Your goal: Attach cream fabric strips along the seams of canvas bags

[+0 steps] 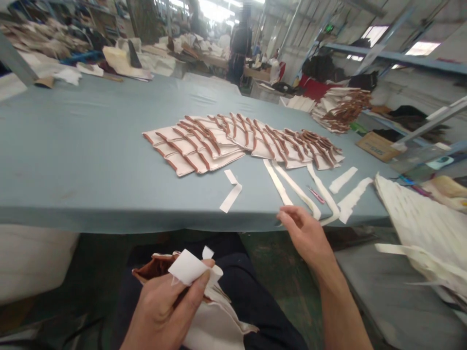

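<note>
My left hand point(166, 306) is closed over my lap on a cream fabric piece with brown trim point(204, 287), the thumb pinning a white paper backing against it. My right hand point(304, 232) reaches to the near edge of the grey-blue table point(83, 160), fingers curled, next to long white strips point(292, 187). I cannot make out anything between its fingers. A folded white strip point(232, 190) lies left of it. Several cream pieces with brown edging point(241, 141) are fanned in overlapping rows across the table's middle.
A pink pen-like tool point(315, 194) lies among the strips. A stack of similar trimmed pieces point(341, 109) sits at the far right. A cream fabric heap point(419, 218) lies at right, a cardboard box point(377, 146) beyond. A person point(240, 46) stands far off.
</note>
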`<state>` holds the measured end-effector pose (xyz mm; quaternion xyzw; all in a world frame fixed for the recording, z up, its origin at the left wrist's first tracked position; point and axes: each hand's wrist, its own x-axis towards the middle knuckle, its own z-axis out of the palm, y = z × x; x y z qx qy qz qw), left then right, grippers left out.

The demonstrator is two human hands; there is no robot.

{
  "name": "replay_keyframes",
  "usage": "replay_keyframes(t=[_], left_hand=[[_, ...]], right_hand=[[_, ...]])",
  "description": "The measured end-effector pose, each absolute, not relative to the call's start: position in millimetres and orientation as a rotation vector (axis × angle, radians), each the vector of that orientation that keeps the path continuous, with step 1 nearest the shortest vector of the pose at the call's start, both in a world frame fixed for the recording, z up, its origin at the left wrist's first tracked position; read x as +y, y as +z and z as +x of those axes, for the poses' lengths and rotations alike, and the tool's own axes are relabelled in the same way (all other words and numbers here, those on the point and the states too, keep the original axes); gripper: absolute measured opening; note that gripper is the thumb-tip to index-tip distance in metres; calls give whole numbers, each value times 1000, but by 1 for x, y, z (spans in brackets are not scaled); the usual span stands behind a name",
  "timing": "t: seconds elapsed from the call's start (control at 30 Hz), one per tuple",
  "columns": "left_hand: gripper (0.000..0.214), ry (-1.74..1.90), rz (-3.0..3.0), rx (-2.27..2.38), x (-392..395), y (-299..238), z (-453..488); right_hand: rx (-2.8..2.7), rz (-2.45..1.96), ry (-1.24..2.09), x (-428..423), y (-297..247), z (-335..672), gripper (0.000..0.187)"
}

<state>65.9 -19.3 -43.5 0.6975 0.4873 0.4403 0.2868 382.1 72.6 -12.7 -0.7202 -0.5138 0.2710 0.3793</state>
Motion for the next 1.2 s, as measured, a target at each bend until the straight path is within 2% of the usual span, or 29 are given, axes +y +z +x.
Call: replay_keyframes(t=[0.07,0.23,0.3,0.37,0.47,0.5,0.63,0.73,0.87,0.93,1.0,1.13,1.2], left_hand=[[26,1167,1871,1257,-17,-41,68],[21,1213,1908,1225,-8,-27,77],[32,1263,1897,1233,-7,-21,80],[43,1277,1844,1271,-10,-21,81],[32,1238,1591,1490,-17,-32,75],[34,1218,1457,1584,-20,-38,72],[66,1179,1111,1782,-21,-59,56],[72,1140,1115,1808,-20,-68,50],[75,1083,1141,1815,-28,-77,49],[77,1062,1166,1803,-36,-80,47],[71,1022,1185,1787,-46,-83,43],[42,901,1226,1752,-63,-83,36],[37,871,1258,1768,-69,-81,33]], right_hand=[[-1447,-1614,948,58,-4,359,46],[-1770,-1166,1186,27,12,280,17],[-1754,-1116,1214,23,10,258,13],[-1708,-1091,1225,22,3,244,15],[-1484,-1094,1301,25,-12,237,27],[-1373,-1113,1316,27,-17,237,34],[-1175,-1118,1387,28,-41,240,50],[-1346,-1131,1485,19,-64,238,46],[-1584,-1300,1248,2,-97,227,36],[-1634,-1321,1230,-6,-109,221,33],[-1658,-1312,1241,-12,-117,216,32],[-1703,-1316,1196,-21,-123,209,33],[-1731,-1320,1158,-23,-126,207,33]])
